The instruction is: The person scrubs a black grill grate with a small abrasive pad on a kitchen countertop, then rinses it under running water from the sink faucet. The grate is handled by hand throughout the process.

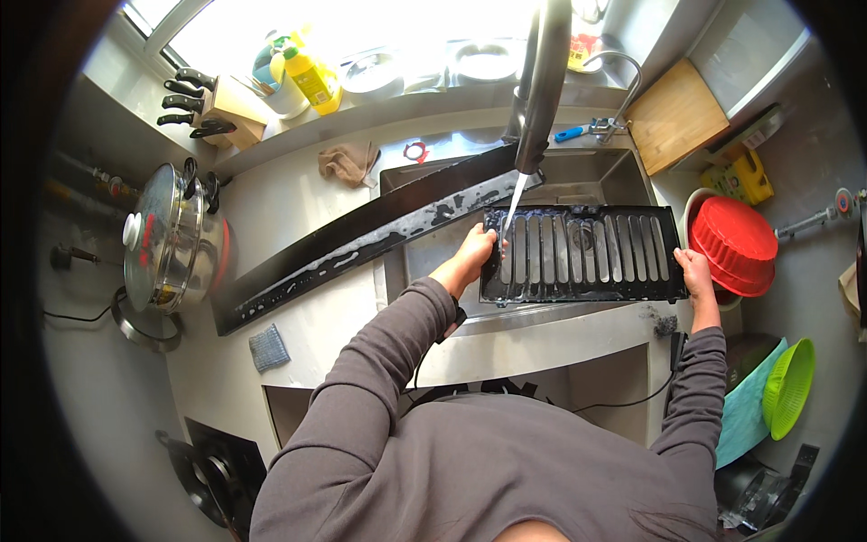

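Note:
I hold a black slotted grille [582,255] over the sink [623,172], roughly level. My left hand [476,256] grips its left end and my right hand [694,273] its right end, thumbs on top. Water runs from the grey faucet [543,99] onto the grille near my left hand. Behind and to the left, a long black panel [361,239] streaked with white foam lies slantwise from the counter across the sink's edge. The fingers under the grille are mostly hidden.
A grey cloth [268,348] and a brown rag [349,164] lie on the counter. Left stand a steel pot [176,239] and a knife block [237,113]. Red basins [733,244] and a cutting board [675,116] are at the right. A dark scouring pad [666,325] sits near the front edge.

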{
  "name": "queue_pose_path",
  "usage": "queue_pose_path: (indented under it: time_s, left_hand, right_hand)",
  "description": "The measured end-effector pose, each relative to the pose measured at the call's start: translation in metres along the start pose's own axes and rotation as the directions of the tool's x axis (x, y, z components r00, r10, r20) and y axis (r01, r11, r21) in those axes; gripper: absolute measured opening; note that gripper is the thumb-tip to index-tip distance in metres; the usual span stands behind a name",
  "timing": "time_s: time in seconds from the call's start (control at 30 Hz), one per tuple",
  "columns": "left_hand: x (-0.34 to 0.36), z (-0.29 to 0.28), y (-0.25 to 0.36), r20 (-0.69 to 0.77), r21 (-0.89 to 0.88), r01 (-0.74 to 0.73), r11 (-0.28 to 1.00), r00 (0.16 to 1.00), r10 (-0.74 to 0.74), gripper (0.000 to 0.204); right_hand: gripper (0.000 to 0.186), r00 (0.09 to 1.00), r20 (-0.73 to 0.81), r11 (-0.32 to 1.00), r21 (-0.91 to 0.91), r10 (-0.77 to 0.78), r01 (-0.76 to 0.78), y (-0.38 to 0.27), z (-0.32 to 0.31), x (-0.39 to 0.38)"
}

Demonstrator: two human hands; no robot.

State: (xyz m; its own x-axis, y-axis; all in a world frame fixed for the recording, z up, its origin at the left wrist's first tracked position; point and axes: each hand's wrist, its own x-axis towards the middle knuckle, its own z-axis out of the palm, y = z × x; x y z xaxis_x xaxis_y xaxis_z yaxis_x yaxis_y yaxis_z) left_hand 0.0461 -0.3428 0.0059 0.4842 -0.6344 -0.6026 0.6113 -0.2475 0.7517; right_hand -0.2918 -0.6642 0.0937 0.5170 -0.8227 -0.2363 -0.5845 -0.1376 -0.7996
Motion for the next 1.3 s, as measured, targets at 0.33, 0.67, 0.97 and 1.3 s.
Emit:
queue_pose_path:
  time_s: [0.33, 0.67, 0.97, 1.3]
  left_hand:
    - [0.018, -0.001, -0.011, 0.030, 0.216, -0.114, 0.970, 0.993, 0.110, 0.031]
    - [0.006, -0.009, -0.011, 0.134, 0.129, 0.035, 0.991, 0.990, -0.053, 0.018]
    - [-0.031, -0.038, 0.033, 0.153, 0.085, 0.046, 0.995, 0.986, -0.059, 0.028]
    - [-0.078, -0.083, 0.053, 0.159, 0.138, 0.009, 0.990, 0.987, -0.031, 0.019]
  right_hand:
    - [0.031, 0.993, -0.040, 0.993, -0.049, -0.113, 0.111, -0.029, -0.019, -0.024]
    - [0.023, 0.999, -0.024, 0.999, -0.023, -0.026, 0.026, -0.023, -0.026, -0.021]
    - [0.026, 0.996, 0.035, 0.926, -0.366, -0.083, 0.090, -0.007, 0.011, -0.003]
    - [0.022, 0.973, 0.201, 0.914, -0.405, 0.111, -0.021, -0.007, 0.075, -0.003]
